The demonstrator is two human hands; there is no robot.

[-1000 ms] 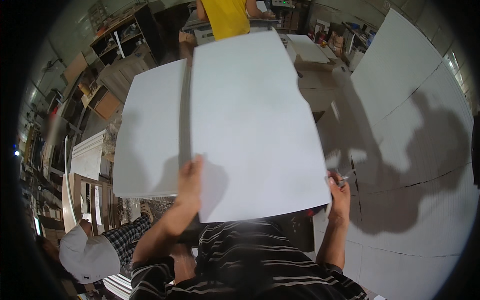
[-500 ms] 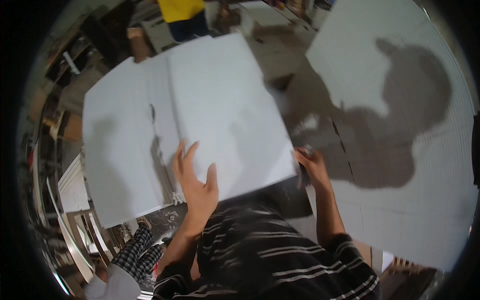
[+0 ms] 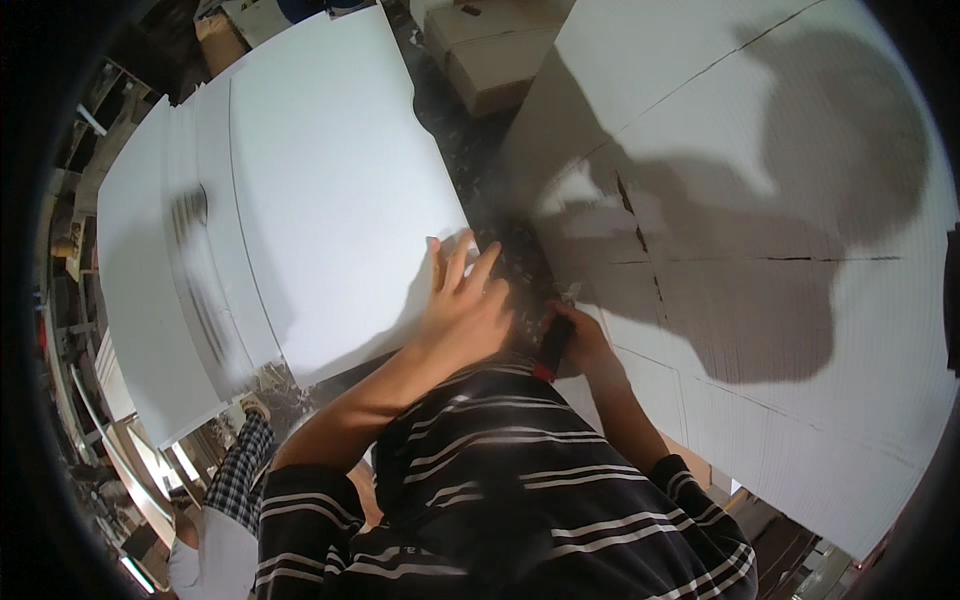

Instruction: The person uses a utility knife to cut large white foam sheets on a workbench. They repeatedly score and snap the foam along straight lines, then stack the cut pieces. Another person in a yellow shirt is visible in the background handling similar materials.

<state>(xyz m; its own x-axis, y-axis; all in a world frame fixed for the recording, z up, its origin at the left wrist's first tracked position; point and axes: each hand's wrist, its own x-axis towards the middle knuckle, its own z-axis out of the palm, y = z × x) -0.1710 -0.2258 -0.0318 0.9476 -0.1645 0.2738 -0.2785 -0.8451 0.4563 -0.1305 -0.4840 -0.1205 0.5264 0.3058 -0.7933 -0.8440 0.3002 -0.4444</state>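
Observation:
My left hand (image 3: pixel 465 300) lies with fingers spread on the near right corner of a large white panel (image 3: pixel 330 180), the fingertips by its edge. A second white panel (image 3: pixel 140 220) sits along the left, with narrow white strips (image 3: pixel 200 250) between the two. To the right of my left hand, my right hand (image 3: pixel 590 345) is closed around a black-handled tool (image 3: pixel 556 340) with a red end. Something pale or shiny shows at its far end, too small to make out. The tool is apart from the white panel.
A big ribbed cardboard sheet (image 3: pixel 760 310) with slits fills the right side, under my shadow. Beyond it is a brown cardboard box (image 3: pixel 485 50). At lower left, close to the panels, is another person in checked trousers (image 3: pixel 240 470). Scraps litter the dark floor (image 3: pixel 465 150).
My left hand has moved right, from the panel's middle to its right edge. The panels sit further left in view, and the tool in my right hand shows more plainly, nearer my body.

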